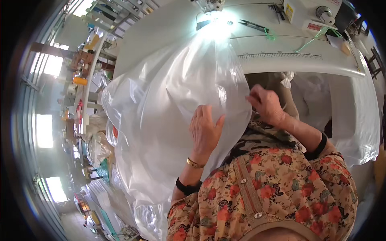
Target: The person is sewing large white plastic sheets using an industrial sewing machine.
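Note:
A large sheet of clear, glossy plastic (pixel 161 96) spreads from under the lit sewing machine head (pixel 209 5) down over the table and my lap. It lies in loose folds. My left hand (pixel 205 127) rests on the sheet, palm down, thumb spread away from the fingers. At the sheet's right edge my right hand (pixel 266 105) is closed, with fingers curled and fingertips at the plastic. The bright lamp glare hides the needle area and the sheet's far end.
Black-handled thread snips (pixel 254 26) with green thread lie right of the machine head. A ruler strip (pixel 279 55) runs along the table's near edge. More clear plastic (pixel 354 116) hangs at the right. A cluttered shelf (pixel 90 76) stands at the left.

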The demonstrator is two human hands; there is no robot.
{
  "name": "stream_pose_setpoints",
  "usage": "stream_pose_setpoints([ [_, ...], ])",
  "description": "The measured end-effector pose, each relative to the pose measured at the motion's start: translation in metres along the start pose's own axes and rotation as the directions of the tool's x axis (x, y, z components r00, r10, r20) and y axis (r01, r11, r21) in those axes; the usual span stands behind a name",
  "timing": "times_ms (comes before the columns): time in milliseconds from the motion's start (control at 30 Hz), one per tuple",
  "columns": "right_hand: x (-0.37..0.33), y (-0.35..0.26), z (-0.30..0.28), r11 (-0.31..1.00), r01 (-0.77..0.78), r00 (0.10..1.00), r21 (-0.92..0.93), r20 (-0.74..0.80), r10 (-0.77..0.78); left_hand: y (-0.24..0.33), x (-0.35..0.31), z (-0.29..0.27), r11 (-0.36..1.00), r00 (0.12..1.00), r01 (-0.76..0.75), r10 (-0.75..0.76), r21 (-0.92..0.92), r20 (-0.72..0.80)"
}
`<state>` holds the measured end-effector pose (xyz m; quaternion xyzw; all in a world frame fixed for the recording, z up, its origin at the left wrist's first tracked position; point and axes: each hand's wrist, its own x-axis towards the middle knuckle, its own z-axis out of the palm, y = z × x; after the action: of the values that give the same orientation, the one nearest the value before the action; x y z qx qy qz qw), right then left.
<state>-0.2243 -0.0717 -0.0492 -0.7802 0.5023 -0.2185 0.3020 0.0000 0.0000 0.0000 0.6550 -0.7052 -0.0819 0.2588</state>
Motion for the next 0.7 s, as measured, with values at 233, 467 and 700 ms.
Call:
stream_pose_setpoints([
  [233, 0.021, -0.048, 0.002, 0.727, -0.175, 0.981, 0.664, 0.051, 0.19, 0.002, -0.006, 0.009, 0.99, 0.998, -0.063, 0.058, 0.13, 0.039],
  [467, 0.021, -0.047, 0.018, 0.932, -0.109, 0.984, 0.346, -0.094, 0.151, -0.004, -0.009, 0.004, 1.0, 0.998, 0.006, -0.006, -0.001, 0.063],
  [700, 0.031, -0.046, 0.016, 0.888, -0.055, 0.99, 0.456, -0.093, 0.109, -0.008, -0.007, 0.014, 0.987, 0.983, -0.009, -0.02, 0.158, 0.183],
])
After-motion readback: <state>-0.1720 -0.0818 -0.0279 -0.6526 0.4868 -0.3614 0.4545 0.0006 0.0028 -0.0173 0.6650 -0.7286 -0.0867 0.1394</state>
